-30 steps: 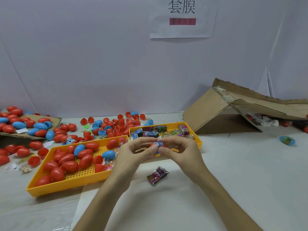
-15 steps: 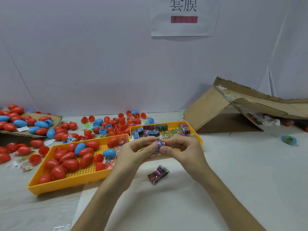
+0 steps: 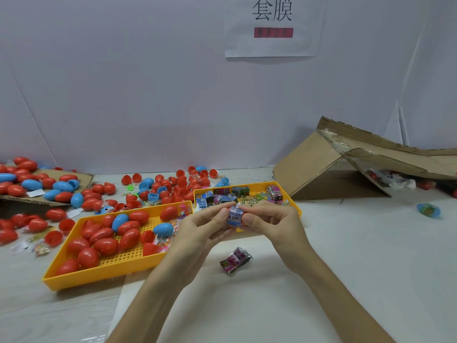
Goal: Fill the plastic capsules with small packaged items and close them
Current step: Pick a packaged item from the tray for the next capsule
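The left hand [image 3: 202, 227] and the right hand [image 3: 270, 222] met above the table [image 3: 358, 268], each pinching the same blue packet [image 3: 235, 216] between thumb and fingertips. A bit of red showed at the edge of the packet. It was probably a capsule half, but most of it was hidden. I judge that the packet was being pushed in, so it was held high and close to the eyes. The capsule tray [image 3: 99, 277] lay at the left and the packet tray [image 3: 295, 205] just behind the hands, both within easy reach. A spare packet [image 3: 236, 259] waited on the table between the wrists, likely for the next capsule.
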Demonstrator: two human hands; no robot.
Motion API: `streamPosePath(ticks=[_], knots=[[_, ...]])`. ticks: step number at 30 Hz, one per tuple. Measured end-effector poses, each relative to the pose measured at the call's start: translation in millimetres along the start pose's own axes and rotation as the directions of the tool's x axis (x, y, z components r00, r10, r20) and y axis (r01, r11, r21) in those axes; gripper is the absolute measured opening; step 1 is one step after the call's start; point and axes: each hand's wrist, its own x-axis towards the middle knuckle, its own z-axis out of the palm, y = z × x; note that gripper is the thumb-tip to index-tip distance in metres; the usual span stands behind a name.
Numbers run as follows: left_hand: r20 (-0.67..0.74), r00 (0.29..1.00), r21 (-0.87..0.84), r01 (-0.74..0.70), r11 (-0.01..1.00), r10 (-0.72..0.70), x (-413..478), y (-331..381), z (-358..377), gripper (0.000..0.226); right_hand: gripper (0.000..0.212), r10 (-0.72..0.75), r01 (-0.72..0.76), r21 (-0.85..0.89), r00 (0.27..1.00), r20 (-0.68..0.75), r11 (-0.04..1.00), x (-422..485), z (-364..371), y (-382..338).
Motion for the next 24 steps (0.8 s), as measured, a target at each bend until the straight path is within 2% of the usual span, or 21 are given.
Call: streamPosePath(ticks=[8, 10, 12, 13, 15, 17, 19, 21, 23, 24], knots=[[-0.056, 0.998, 0.018, -0.036, 0.999, 0.037, 1.0, -4.2, 3.3, 0.023, 0.023, 0.013, -0.013, -0.015, 1.0, -0.011, 1.0, -1.0, 1.4, -0.1], [-0.108, 0.992, 0.09, -0.055, 0.994, 0.065, 1.8, -6.1, 6.0, 0.021, 0.026, 0.014, -0.015, -0.066, 1.0, -0.023, 0.998, -1.2, 3.0, -0.2], [-0.156, 0.973, 0.264, -0.123, 0.957, 0.168, 3.7, -8.8, 4.9, 0.018, 0.027, 0.018, -0.021, -0.084, 0.999, -0.039, 0.996, -0.6, 3.2, 1.0], [-0.173, 0.948, 0.389, -0.184, 0.903, 0.268, 4.8, -9.1, 1.9, 0.015, 0.026, 0.026, -0.03, -0.067, 0.997, -0.066, 0.997, 0.1, 2.8, 1.3], [-0.173, 0.856, 0.684, -0.252, 0.684, 0.488, 7.3, -6.9, -9.0, 0.017, 0.019, 0.064, -0.064, 0.006, 0.983, -0.17, 0.998, 3.0, -1.1, 1.9], [-0.168, 0.775, 0.894, -0.14, 0.425, 0.609, 8.7, -1.9, -25.1, 0.02, 0.017, 0.149, -0.126, 0.104, 0.956, -0.252, 0.987, 5.9, -9.1, 2.6], [-0.23, 0.759, 0.961, 0.08, 0.264, 0.609, 9.9, 4.5, -45.3, 0.02, 0.02, 0.267, -0.243, 0.127, 0.935, -0.233, 0.962, 10.1, -18.9, 1.2], [-0.344, 0.794, 0.939, 0.287, 0.19, 0.501, 11.1, 8.8, -61.5, 0.03, 0.023, 0.376, -0.365, 0.091, 0.91, -0.176, 0.927, 19.2, -29.5, -6.3], [-0.424, 0.819, 0.905, 0.393, 0.162, 0.386, 12.0, 10.1, -69.0, 0.036, 0.022, 0.402, -0.355, 0.233, 0.893, -0.202, 0.905, 38.9, -46.4, -22.1], [-0.44, 0.82, 0.898, 0.4, 0.182, 0.366, 12.4, 10.6, -70.1, 0.034, 0.02, 0.382, -0.276, 0.375, 0.89, -0.248, 0.885, 50.6, -57.9, -34.1]])
